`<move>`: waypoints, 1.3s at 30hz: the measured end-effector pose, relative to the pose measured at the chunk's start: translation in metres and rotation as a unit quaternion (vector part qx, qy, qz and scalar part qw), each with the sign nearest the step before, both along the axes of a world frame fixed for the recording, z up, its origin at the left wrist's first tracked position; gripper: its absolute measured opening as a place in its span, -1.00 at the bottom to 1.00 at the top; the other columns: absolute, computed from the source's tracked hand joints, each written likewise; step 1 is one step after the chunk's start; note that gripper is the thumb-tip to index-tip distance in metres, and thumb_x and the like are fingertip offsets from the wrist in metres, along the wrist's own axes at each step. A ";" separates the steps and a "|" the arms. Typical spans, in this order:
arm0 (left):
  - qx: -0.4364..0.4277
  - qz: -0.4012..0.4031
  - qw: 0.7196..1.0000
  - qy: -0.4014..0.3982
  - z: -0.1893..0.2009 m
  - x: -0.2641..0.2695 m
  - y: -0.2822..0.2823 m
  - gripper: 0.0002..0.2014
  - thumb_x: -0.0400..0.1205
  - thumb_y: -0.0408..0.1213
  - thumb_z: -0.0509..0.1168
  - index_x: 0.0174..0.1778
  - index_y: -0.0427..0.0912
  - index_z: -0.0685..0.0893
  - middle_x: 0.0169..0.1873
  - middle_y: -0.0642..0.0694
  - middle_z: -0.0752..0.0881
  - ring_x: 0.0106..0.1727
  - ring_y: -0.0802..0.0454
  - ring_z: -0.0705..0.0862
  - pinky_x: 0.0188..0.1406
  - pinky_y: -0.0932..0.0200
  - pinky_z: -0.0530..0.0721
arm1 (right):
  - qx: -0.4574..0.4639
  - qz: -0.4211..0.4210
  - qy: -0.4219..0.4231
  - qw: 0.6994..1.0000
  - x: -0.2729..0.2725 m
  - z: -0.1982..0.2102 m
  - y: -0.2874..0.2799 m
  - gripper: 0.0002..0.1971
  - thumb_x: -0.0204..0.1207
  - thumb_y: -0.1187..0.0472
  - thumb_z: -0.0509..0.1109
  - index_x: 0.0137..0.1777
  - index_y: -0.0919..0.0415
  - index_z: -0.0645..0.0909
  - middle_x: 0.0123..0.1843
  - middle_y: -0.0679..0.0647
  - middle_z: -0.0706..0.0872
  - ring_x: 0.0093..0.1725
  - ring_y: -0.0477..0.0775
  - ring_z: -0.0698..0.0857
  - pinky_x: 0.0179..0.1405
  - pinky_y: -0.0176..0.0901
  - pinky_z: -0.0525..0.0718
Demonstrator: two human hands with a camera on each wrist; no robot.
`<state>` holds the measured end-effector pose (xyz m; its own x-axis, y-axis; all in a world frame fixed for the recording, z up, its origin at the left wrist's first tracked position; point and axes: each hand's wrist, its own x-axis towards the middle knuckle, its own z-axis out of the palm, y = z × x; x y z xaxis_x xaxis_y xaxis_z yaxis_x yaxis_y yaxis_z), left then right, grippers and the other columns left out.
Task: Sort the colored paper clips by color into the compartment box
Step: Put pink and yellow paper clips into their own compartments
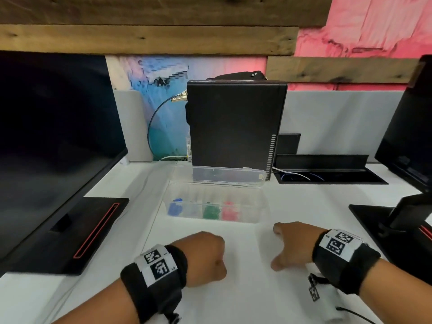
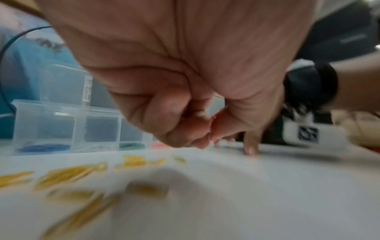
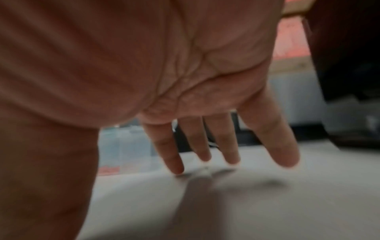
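A clear compartment box [image 1: 261,208] stands open on the white table, its lid [image 1: 229,176] raised at the back. Separate compartments hold blue clips [image 1: 175,208], green clips [image 1: 211,212] and pink-red clips [image 1: 230,212]. My left hand [image 1: 205,256] hovers in front of the box with curled fingers, thumb pressed to the fingertips [image 2: 202,123]; no clip shows plainly between them. Several yellow clips [image 2: 72,173] lie on the table beneath it, hidden in the head view. My right hand [image 1: 289,244] has straight, spread fingers [image 3: 172,160] touching the table.
A dark monitor [image 1: 53,136] and its base [image 1: 81,232] fill the left side. A black mini PC [image 1: 233,127] stands behind the box, with an open cable tray [image 1: 327,176] to its right. Another monitor stand [image 1: 397,220] sits at the right edge.
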<state>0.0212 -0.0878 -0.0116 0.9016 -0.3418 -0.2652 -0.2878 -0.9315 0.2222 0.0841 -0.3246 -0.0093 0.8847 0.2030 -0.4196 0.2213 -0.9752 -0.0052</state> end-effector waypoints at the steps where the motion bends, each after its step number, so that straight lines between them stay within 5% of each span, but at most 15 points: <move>1: -0.030 0.012 0.999 -0.027 0.009 0.013 -0.002 -0.81 0.53 -0.11 0.26 -0.18 -0.18 0.61 -0.18 -0.09 0.71 -0.17 -0.10 0.67 -0.17 0.07 0.65 | 0.010 -0.005 0.009 1.000 0.001 0.000 -0.001 -0.04 0.13 -0.35 0.56 0.52 0.02 0.36 0.37 -0.05 0.58 0.26 0.03 0.62 0.16 -0.11 0.64; 8: -0.036 0.097 0.986 -0.132 0.040 0.125 -0.025 -0.87 0.50 -0.28 0.28 -0.22 -0.16 0.75 -0.22 -0.11 0.78 -0.12 -0.12 0.75 -0.06 0.03 0.76 | 0.036 -0.017 0.013 0.999 0.005 -0.001 0.000 -0.17 0.13 -0.25 0.66 0.36 0.04 0.47 0.29 -0.04 0.63 0.20 0.07 0.64 0.21 -0.01 0.66; 13: 0.013 0.064 0.988 -0.139 0.036 0.144 -0.030 -0.79 0.57 -0.07 0.43 0.05 -0.06 0.80 0.01 -0.02 0.76 0.04 -0.07 0.71 0.12 0.04 0.71 | 0.038 -0.018 0.017 0.999 0.006 -0.003 -0.002 -0.14 0.19 -0.25 0.65 0.45 0.04 0.43 0.38 -0.02 0.60 0.30 0.09 0.62 0.28 0.01 0.63; 18: -0.059 0.069 0.980 -0.179 0.048 0.108 0.000 -0.88 0.59 -0.20 0.33 -0.17 -0.01 0.78 -0.18 0.09 0.76 -0.10 0.05 0.71 0.00 0.14 0.69 | 0.039 -0.015 0.016 0.999 0.007 -0.002 -0.001 -0.13 0.21 -0.23 0.65 0.47 0.05 0.41 0.41 -0.01 0.58 0.33 0.09 0.61 0.30 0.00 0.61; 22: 0.032 0.048 0.993 -0.103 0.039 0.056 0.052 -0.86 0.61 -0.10 0.32 0.02 0.07 0.75 -0.13 0.18 0.67 -0.06 0.15 0.62 -0.06 0.25 0.56 | 0.044 -0.015 0.004 0.999 0.005 -0.004 -0.002 -0.07 0.20 -0.25 0.64 0.54 0.03 0.37 0.48 -0.03 0.55 0.39 0.09 0.58 0.33 -0.05 0.57; 25: 0.131 0.070 0.989 0.007 0.018 0.026 0.094 -0.50 0.54 0.10 0.36 0.42 0.15 0.55 0.18 0.12 0.59 0.19 0.10 0.59 0.17 0.23 0.54 | 0.018 -0.005 0.003 1.000 0.003 -0.003 0.001 -0.12 0.21 -0.28 0.61 0.49 0.04 0.41 0.41 -0.04 0.60 0.33 0.07 0.61 0.30 -0.06 0.59; 29: 0.135 0.107 0.982 0.074 -0.008 0.005 0.124 -0.08 0.38 0.31 0.36 0.67 0.24 0.17 0.40 0.04 0.37 0.40 0.02 0.51 0.38 0.12 0.52 | -0.002 0.042 -0.087 0.995 0.000 0.006 0.019 -0.53 0.31 -0.19 0.48 0.15 0.00 0.52 0.12 -0.05 0.58 0.07 0.05 0.66 0.08 -0.02 0.71; 32: 0.095 0.096 0.989 0.060 -0.016 0.002 0.121 -0.16 0.41 0.23 0.36 0.64 0.29 0.23 0.27 0.03 0.38 0.23 0.04 0.56 0.23 0.20 0.58 | 0.071 0.063 -0.172 0.980 0.005 0.011 0.036 -0.62 0.49 -0.03 0.40 0.27 0.06 0.53 0.27 0.02 0.41 0.18 0.11 0.58 0.14 0.04 0.69; 35: 0.051 0.083 0.994 0.040 -0.025 0.005 0.110 -0.27 0.41 0.15 0.38 0.56 0.23 0.42 0.11 0.07 0.42 0.14 0.05 0.62 0.08 0.30 0.54 | 0.038 0.081 -0.149 0.985 0.020 0.011 0.045 -0.57 0.52 0.02 0.36 0.37 0.08 0.53 0.37 0.02 0.45 0.33 0.13 0.49 0.26 0.07 0.63; 39: 0.032 0.074 0.996 0.032 -0.028 0.011 0.093 -0.41 0.51 0.01 0.40 0.50 0.20 0.51 0.09 0.08 0.48 0.16 0.07 0.60 0.16 0.30 0.50 | 0.040 0.019 -0.114 0.992 0.034 0.015 0.037 -0.53 0.53 0.08 0.37 0.43 0.12 0.50 0.48 0.05 0.47 0.40 0.14 0.55 0.36 0.01 0.59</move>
<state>0.0325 0.0051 -0.0393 0.9211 -0.1877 -0.3411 -0.1343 -0.9755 0.1741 0.1180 -0.2877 0.0061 0.9462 0.2619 -0.1901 0.2615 -0.9648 -0.0275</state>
